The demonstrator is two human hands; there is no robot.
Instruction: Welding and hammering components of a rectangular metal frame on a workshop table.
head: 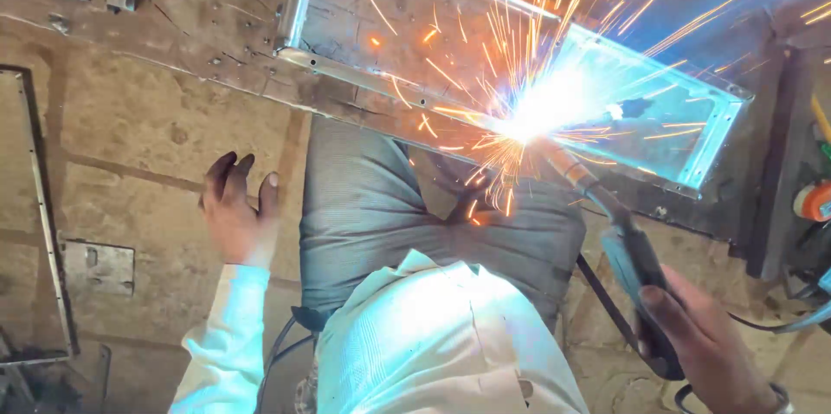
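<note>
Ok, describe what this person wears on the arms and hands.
The left hand is bare, with no glove; its arm is in a long, light-coloured sleeve with fine ribbing, reaching to the wrist. The right hand is also bare and ungloved, with a metal band at the wrist; no sleeve shows there. The shirt looks bluish-white in the bright glare.

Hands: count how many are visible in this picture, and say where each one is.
2. The left hand is raised, open and empty, left of the knees; the right hand grips the welding torch at lower right.
</note>
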